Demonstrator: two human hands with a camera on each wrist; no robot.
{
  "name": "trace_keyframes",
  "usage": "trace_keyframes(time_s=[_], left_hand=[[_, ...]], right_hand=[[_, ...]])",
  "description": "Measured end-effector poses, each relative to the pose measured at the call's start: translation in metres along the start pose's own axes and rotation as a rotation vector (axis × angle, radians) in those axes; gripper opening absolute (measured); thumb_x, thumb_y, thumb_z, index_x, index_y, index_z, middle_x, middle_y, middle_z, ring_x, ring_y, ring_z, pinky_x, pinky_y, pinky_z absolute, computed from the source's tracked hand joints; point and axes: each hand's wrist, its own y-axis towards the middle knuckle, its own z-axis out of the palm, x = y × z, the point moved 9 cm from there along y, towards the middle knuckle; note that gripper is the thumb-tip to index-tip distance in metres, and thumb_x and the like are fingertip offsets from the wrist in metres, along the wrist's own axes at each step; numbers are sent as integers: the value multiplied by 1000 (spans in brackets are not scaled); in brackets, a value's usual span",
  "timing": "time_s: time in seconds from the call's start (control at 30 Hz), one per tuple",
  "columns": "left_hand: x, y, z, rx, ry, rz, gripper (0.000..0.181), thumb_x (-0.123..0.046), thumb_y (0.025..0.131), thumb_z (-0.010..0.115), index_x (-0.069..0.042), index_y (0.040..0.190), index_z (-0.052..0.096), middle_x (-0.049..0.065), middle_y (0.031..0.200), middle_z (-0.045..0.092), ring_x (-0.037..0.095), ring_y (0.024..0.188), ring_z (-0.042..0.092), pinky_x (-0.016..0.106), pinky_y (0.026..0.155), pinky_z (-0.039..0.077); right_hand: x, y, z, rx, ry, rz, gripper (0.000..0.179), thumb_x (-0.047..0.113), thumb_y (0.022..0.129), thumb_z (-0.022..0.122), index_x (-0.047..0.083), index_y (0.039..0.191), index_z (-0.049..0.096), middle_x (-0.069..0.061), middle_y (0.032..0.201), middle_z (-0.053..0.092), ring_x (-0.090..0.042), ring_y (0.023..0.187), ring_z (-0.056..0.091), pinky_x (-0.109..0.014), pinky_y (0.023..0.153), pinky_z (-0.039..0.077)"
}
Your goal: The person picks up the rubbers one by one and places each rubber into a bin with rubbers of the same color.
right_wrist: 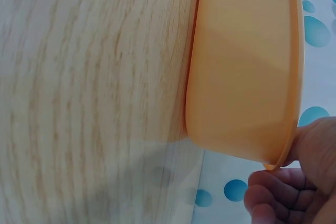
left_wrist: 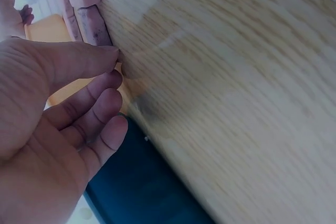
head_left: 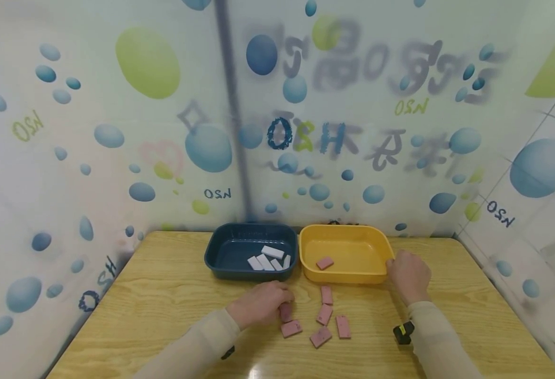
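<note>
My left hand [head_left: 262, 302] is low over the table in front of the blue tray, its thumb and fingers at a small pink rectangular block [head_left: 285, 311]. In the left wrist view, the thumb lies against the end of that block [left_wrist: 93, 26], and the other fingers are curled. Another pink block [head_left: 291, 329] lies just in front of it. With its thumb and curled fingers, my right hand [head_left: 411, 276] pinches the rim at the right end of the yellow tray [right_wrist: 247, 72]. One pink block [head_left: 325, 262] is inside that tray.
Several white blocks [head_left: 272, 252] lie in the dark blue tray [head_left: 220, 271], which stands beside the yellow one. More pink blocks [head_left: 343, 327] are scattered on the wooden table [head_left: 163, 295] in front of the trays. A patterned curtain [head_left: 277, 105] hangs behind the table.
</note>
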Motion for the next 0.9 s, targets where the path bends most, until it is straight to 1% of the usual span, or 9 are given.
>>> trace_keyframes(time_s=[0.17,0.33,0.47,0.6,0.8,0.9], left_hand=[[2,-2,0,9,27,-28,21,2,83,75,-18,85,73,-8,81,59,4,76,57,22,74,52],[2,-3,-2,-10,39,-45,13,-7,90,76,-16,82,71,-8,79,57,6,74,56,24,72,52],[2,-3,-3,-34,33,-48,21,-15,94,75,-14,76,66,-7,77,54,6,69,53,23,66,49],[4,-2,-4,-55,0,-54,27,-23,97,73,-14,74,64,-7,75,52,6,67,50,22,63,46],[6,-3,-5,-56,-23,-89,23,-25,96,75,-17,77,65,-9,77,51,5,69,49,21,65,45],[6,-2,-6,-64,-8,-90,23,-26,96,75,-17,77,66,-9,77,51,5,70,48,20,65,45]], right_hand=[[-1,0,1,2,-15,4,34,13,94,57,3,62,48,-8,56,43,-23,51,44,-33,45,36],[-2,-1,1,17,-6,17,35,12,94,56,4,62,48,-7,56,43,-22,51,43,-32,45,36],[-3,0,1,17,4,20,34,11,94,55,4,61,47,-7,56,43,-22,51,43,-32,45,35],[-2,-1,0,7,3,15,34,10,93,55,5,60,47,-6,56,42,-21,51,42,-32,45,34],[-1,-1,0,-4,-2,5,35,11,93,55,5,60,47,-6,56,41,-21,50,41,-31,44,34],[-1,-1,1,-2,-7,4,35,12,94,56,4,61,47,-6,56,42,-22,51,42,-32,44,34]])
